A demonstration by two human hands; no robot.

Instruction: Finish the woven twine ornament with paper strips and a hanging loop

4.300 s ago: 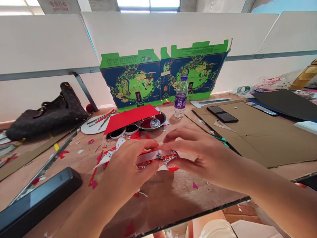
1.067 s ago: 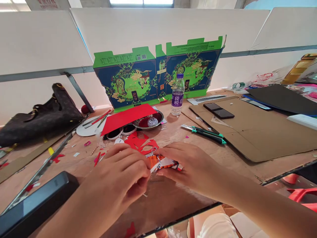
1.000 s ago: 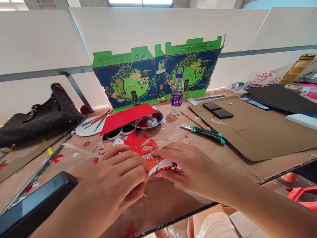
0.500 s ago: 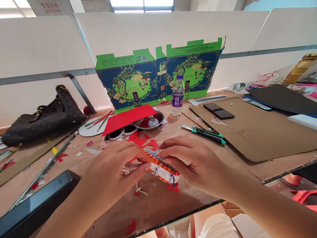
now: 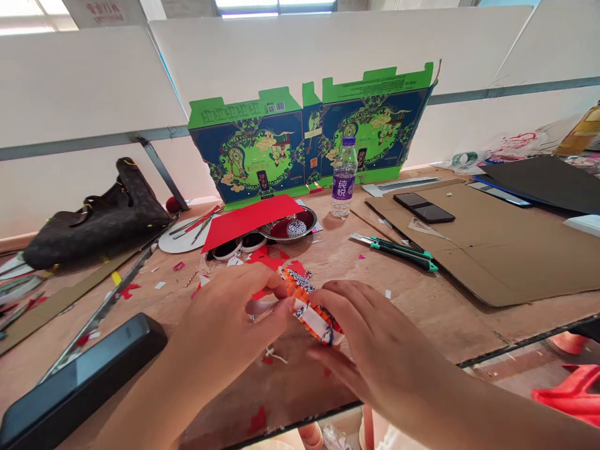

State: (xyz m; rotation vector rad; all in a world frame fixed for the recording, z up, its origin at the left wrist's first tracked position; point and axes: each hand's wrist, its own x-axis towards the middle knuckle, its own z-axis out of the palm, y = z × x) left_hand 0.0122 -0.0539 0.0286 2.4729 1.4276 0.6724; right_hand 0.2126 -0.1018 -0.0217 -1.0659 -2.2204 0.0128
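A narrow folded paper piece (image 5: pixel 309 314) in orange, white and black-patterned bands lies slanted between my hands, a little above the wooden tabletop (image 5: pixel 300 400). My left hand (image 5: pixel 229 334) pinches its upper end between thumb and fingers. My right hand (image 5: pixel 365 334) holds its lower end, with the fingers curled over it. Part of the piece is hidden behind my fingers. Red paper cut-outs (image 5: pixel 272 262) lie just beyond my left hand, and a thin white string (image 5: pixel 275 356) lies on the wood below it.
Beyond my hands are a red card (image 5: pixel 248 222), a steel bowl (image 5: pixel 288 228), a water bottle (image 5: pixel 344 178) and a flat printed box blank (image 5: pixel 309 140). Utility knives (image 5: pixel 394 252) and a cardboard sheet (image 5: pixel 487 244) lie right; a dark phone-like slab (image 5: pixel 79 375) lies left.
The paper piece has turned to a steeper slant, and my hands have shifted around it. The view has moved slightly, so the table items sit a little differently in the picture.
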